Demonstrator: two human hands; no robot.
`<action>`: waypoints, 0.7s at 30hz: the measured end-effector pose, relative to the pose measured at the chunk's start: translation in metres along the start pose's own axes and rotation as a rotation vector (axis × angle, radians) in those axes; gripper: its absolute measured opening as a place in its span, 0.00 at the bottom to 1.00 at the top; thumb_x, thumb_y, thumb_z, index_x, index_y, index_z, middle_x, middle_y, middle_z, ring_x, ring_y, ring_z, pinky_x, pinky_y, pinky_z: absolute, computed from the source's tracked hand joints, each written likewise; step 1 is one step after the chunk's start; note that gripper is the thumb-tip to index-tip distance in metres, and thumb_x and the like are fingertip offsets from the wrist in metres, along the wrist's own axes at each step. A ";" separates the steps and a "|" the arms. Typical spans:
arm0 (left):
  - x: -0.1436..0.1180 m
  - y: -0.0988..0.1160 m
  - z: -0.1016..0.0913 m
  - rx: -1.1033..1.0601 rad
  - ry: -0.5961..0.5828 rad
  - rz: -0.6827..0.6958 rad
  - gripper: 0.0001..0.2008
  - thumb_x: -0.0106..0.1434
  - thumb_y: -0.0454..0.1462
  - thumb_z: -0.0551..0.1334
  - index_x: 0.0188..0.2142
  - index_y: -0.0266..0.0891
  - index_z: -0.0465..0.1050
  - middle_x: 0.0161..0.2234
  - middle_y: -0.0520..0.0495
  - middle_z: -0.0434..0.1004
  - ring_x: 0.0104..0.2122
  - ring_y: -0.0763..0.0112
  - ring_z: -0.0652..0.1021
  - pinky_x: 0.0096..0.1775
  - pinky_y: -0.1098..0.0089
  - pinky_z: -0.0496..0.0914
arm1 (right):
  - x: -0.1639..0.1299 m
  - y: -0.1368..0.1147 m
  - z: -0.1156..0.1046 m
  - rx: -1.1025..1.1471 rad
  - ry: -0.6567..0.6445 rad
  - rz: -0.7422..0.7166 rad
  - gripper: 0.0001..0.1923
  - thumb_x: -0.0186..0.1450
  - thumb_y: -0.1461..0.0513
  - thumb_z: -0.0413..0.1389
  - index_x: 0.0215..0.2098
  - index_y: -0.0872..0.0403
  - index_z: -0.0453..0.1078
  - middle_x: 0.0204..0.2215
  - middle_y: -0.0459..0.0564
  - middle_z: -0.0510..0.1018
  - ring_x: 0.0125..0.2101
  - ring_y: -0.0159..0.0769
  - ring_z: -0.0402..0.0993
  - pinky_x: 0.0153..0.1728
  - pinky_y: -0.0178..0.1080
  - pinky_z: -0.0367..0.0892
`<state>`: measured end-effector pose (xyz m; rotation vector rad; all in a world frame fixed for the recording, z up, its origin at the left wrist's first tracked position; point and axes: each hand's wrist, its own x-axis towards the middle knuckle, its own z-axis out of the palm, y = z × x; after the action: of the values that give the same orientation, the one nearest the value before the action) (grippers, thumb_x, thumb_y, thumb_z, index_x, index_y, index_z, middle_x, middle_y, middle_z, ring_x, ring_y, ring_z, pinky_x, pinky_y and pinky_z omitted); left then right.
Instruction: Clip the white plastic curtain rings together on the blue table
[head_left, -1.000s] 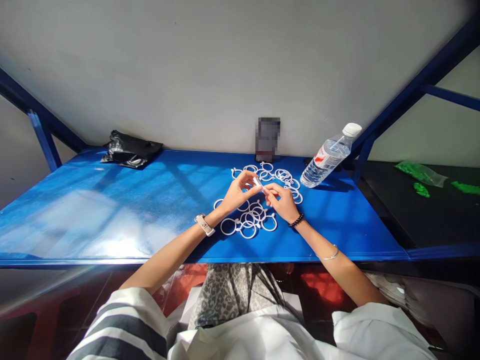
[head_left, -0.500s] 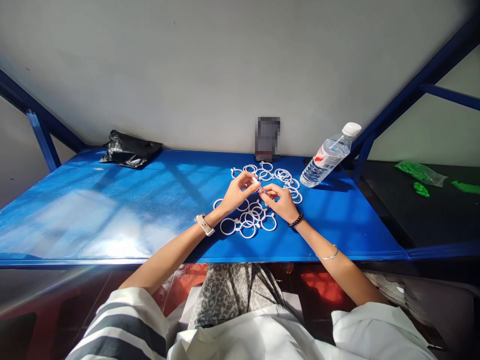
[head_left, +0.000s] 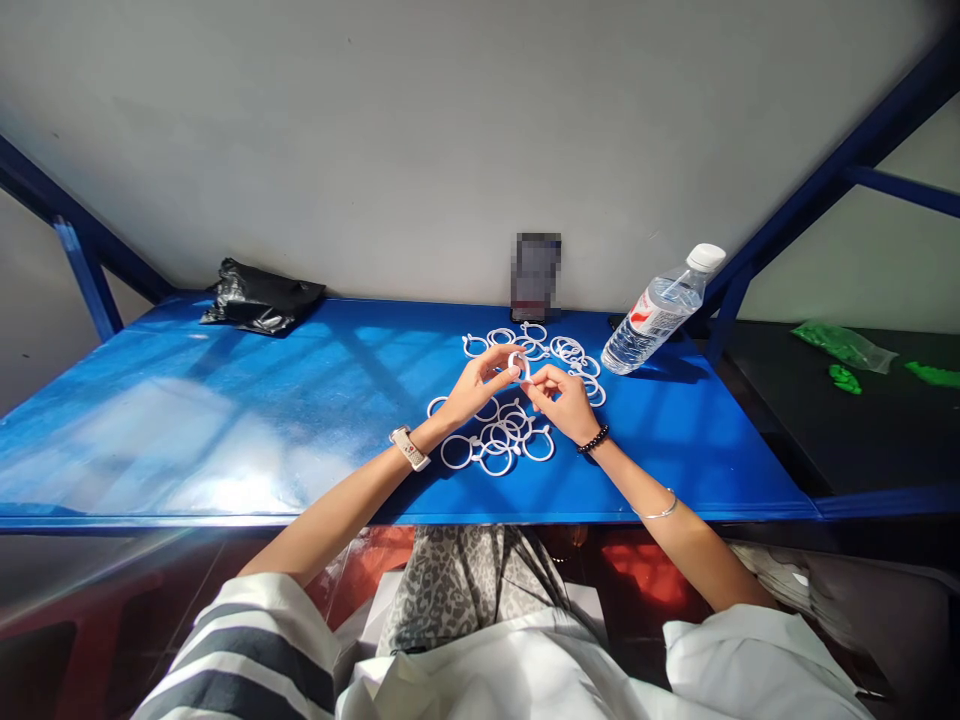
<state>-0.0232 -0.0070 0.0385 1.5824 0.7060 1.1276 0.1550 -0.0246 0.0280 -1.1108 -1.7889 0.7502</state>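
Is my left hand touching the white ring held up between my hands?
Touching. The head view shows the left hand pinching the white ring between thumb and fingers.

A white ring (head_left: 514,361), its loop seen aslant as a small oval, is held up between the left hand (head_left: 478,382) and the right hand (head_left: 564,402). More slim white rings (head_left: 538,459), several with a small knob on the rim, lie on the table (head_left: 360,400), many overlapping: a near cluster (head_left: 501,441), a far cluster (head_left: 529,347) and a third cluster (head_left: 574,358) farther right.
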 end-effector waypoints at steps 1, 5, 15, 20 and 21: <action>0.000 0.001 0.000 -0.005 -0.007 -0.002 0.20 0.62 0.48 0.61 0.49 0.38 0.70 0.42 0.43 0.75 0.41 0.65 0.75 0.38 0.69 0.69 | 0.000 -0.001 0.000 -0.011 0.004 -0.001 0.09 0.61 0.56 0.56 0.28 0.52 0.65 0.15 0.42 0.72 0.16 0.32 0.70 0.20 0.34 0.65; 0.000 0.002 -0.001 -0.034 -0.013 -0.012 0.20 0.62 0.47 0.60 0.49 0.38 0.70 0.42 0.43 0.75 0.39 0.65 0.75 0.38 0.69 0.69 | -0.001 -0.003 0.000 -0.057 0.009 -0.022 0.09 0.62 0.57 0.55 0.26 0.52 0.64 0.15 0.42 0.72 0.15 0.30 0.69 0.20 0.33 0.64; 0.000 0.004 0.000 -0.072 -0.004 0.007 0.18 0.63 0.47 0.60 0.46 0.38 0.71 0.37 0.46 0.75 0.35 0.69 0.74 0.40 0.68 0.69 | -0.003 0.001 0.001 -0.193 0.067 -0.123 0.10 0.62 0.57 0.54 0.26 0.52 0.64 0.15 0.42 0.70 0.15 0.27 0.63 0.19 0.32 0.60; 0.000 0.005 0.000 -0.060 -0.007 0.021 0.19 0.63 0.49 0.60 0.46 0.38 0.71 0.34 0.46 0.75 0.32 0.70 0.73 0.39 0.68 0.69 | -0.004 0.000 0.000 -0.233 0.073 -0.138 0.10 0.62 0.57 0.54 0.25 0.52 0.64 0.15 0.41 0.69 0.16 0.27 0.62 0.20 0.32 0.60; 0.000 0.005 0.000 -0.059 -0.011 0.024 0.19 0.63 0.49 0.60 0.46 0.38 0.71 0.34 0.46 0.75 0.32 0.70 0.73 0.39 0.68 0.69 | -0.004 0.000 0.000 -0.233 0.074 -0.140 0.10 0.62 0.57 0.54 0.25 0.52 0.64 0.15 0.41 0.68 0.16 0.27 0.62 0.20 0.31 0.60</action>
<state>-0.0237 -0.0089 0.0435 1.5493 0.6422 1.1470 0.1560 -0.0279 0.0263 -1.1336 -1.9028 0.4196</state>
